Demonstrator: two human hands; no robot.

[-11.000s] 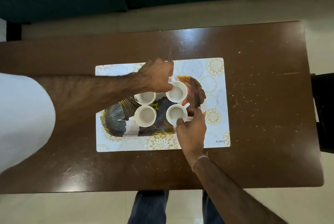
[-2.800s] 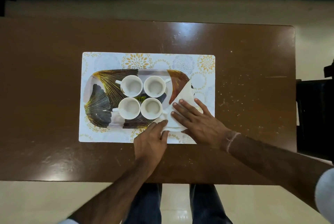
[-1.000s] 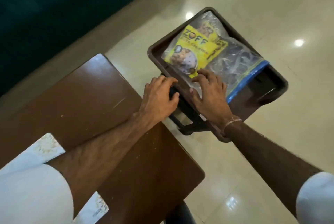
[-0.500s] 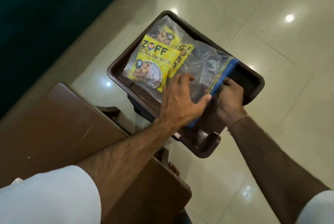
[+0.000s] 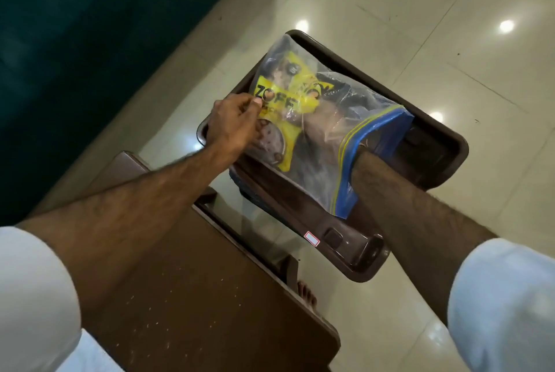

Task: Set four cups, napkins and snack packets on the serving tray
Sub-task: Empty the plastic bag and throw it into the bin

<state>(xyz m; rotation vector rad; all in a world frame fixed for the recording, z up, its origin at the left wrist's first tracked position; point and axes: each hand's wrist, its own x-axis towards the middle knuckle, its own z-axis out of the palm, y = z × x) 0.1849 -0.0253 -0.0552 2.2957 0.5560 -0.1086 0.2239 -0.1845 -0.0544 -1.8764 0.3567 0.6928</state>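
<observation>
Stage: you are fetching the snack packets (image 5: 280, 98); they sit inside a clear zip bag (image 5: 327, 131) on a dark brown side tray (image 5: 432, 146) right of frame centre, beside the brown table (image 5: 192, 287) at lower left.
Done so far: this view cannot show it. The serving tray, cups and napkins are out of frame, so judge nothing about them from here.
Left to do: by my reading, draw the packets out of the bag and carry them to the serving tray. None is out yet.
Left hand (image 5: 237, 125): your arm reaches up from the lower left; fingers and thumb pinch the bag's outer film over the yellow "ZOFF" packet, holding it steady.
Right hand (image 5: 322, 125): your forearm enters the blue-edged mouth of the bag at centre right, and the hand lies inside, seen dimly through the plastic near the packets. I cannot tell whether its fingers are closed on a packet or loose.
Bag: lifted at its upper end, mouth toward you.
</observation>
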